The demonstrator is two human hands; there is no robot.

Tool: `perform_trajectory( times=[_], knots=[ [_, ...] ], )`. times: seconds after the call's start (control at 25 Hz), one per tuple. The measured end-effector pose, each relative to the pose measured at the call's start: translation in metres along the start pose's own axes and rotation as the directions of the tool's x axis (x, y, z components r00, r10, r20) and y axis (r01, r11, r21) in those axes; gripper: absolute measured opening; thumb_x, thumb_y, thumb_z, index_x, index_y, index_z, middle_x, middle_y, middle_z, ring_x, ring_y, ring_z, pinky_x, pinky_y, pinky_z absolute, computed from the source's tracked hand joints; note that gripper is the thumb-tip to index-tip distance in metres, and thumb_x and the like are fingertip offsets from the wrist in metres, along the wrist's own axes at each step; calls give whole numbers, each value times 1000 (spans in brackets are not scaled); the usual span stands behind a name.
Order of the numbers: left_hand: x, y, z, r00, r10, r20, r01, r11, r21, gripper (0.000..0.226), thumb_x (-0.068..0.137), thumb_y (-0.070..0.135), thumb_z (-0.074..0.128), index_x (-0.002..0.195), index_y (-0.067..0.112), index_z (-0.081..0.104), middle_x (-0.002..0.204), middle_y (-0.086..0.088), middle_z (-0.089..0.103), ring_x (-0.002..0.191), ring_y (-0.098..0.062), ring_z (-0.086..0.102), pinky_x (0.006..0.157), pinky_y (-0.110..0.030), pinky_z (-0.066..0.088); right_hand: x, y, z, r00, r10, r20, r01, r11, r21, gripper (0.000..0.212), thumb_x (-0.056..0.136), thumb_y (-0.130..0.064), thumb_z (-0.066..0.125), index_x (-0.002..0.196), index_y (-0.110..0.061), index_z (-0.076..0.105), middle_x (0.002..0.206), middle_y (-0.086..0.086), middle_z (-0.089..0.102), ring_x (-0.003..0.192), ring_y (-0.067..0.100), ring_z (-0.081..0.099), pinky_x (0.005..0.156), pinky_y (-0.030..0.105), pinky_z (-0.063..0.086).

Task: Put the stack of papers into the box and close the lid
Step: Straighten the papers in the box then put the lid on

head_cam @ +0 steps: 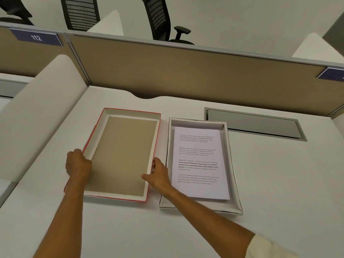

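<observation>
Tan partition panels [186, 71] run across twelve o'clock behind a white worktop [260, 183], with black office chairs [158, 17] beyond them and a purple tag [36, 37] reading "112" at eleven o'clock. At the centre, the lid [121, 155] lies upside down, red outside, white-walled, with a brown inner face. Just beside it at three o'clock sits the white box [233, 164], open, with the stack of papers [200, 162] lying flat inside; its top sheet carries four blocks of small print, one partly bold with "way of living" just legible. A grey cable hatch [255, 125] is set in the worktop at two o'clock. The left hand [78, 162] grips the lid's left wall, fingers curled over the rim. The right hand [158, 175] clasps the lid's right wall, thumb inside, fingers outside, between lid and box. A cream sleeve [268, 246] shows at five o'clock.
</observation>
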State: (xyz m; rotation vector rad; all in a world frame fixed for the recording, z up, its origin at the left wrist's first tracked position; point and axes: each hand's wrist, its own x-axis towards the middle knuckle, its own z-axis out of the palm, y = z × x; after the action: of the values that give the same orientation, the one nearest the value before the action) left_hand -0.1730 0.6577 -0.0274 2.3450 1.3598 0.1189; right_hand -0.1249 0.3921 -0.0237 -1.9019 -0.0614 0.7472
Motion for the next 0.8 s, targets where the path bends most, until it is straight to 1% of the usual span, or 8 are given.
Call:
perform_trajectory(
  times=[0.12, 0.32, 0.48, 0.56, 0.64, 0.72, 0.76, 0.8],
  knots=[
    [4, -8, 0, 999, 25, 30, -26, 999, 22, 25, 88, -2, 62, 112, -8, 59, 109, -30, 63, 97, -49, 63, 84, -53, 54, 0, 6, 6, 1000, -20, 1, 20, 995, -93, 61, 76, 4, 73, 128, -10, 46, 121, 9, 63, 103, 22, 65, 78, 18, 52],
    [18, -19, -17, 983, 92, 156, -98, 995, 28, 18, 96, 8, 52, 108, -4, 49, 109, -31, 60, 88, -44, 57, 77, -49, 48, 3, 12, 2, 998, -61, 6, 61, 991, -120, 59, 77, 6, 70, 128, -10, 48, 120, 8, 63, 105, 24, 64, 80, 17, 49],
    [24, -21, -60, 973, 54, 226, -13, 984, -179, 22, 88, 19, 62, 106, 12, 52, 108, -17, 61, 87, -31, 54, 70, -42, 42, 5, 14, 0, 998, -35, 49, 42, 990, -136, 58, 77, 4, 72, 128, -10, 48, 124, 8, 61, 112, 26, 62, 93, 31, 52],
    [17, -14, -84, 978, 55, 201, 8, 954, -300, 29, 82, 23, 66, 106, 20, 51, 106, -9, 62, 89, -29, 55, 70, -39, 42, 4, 11, -1, 998, -37, 53, 46, 983, -178, 51, 77, -2, 73, 122, -5, 50, 120, 10, 62, 105, 25, 63, 90, 35, 56],
    [4, -3, -101, 982, 106, 159, -47, 940, -337, 33, 78, 26, 65, 106, 25, 48, 104, -3, 59, 94, -27, 53, 74, -39, 41, -1, -1, -5, 998, -67, -3, 64, 972, -228, 46, 81, -14, 73, 119, -6, 48, 117, 9, 61, 93, 16, 58, 73, 21, 52],
    [-11, 12, -112, 979, 162, 122, -111, 932, -346, 37, 80, 26, 67, 108, 28, 43, 105, -1, 57, 94, -26, 52, 78, -40, 41, -9, -22, -7, 988, -150, -38, 143, 977, -161, 49, 85, -22, 69, 126, -10, 45, 122, 5, 61, 95, 9, 54, 60, 0, 41],
    [-19, 21, -116, 977, 187, 103, -141, 929, -343, 39, 81, 25, 68, 109, 29, 40, 105, -1, 57, 91, -25, 53, 78, -40, 41, -13, -35, -7, 981, -192, -30, 188, 976, -109, 51, 87, -27, 67, 130, -12, 45, 126, 4, 60, 101, 10, 56, 60, -5, 38],
    [-26, 31, -120, 975, 209, 80, -171, 926, -336, 42, 81, 24, 70, 108, 29, 38, 104, -1, 58, 85, -22, 55, 75, -39, 42, -17, -50, -6, 974, -228, -8, 227, 971, -68, 53, 88, -33, 64, 133, -13, 43, 129, 3, 58, 110, 13, 58, 68, -5, 38]
  ],
)
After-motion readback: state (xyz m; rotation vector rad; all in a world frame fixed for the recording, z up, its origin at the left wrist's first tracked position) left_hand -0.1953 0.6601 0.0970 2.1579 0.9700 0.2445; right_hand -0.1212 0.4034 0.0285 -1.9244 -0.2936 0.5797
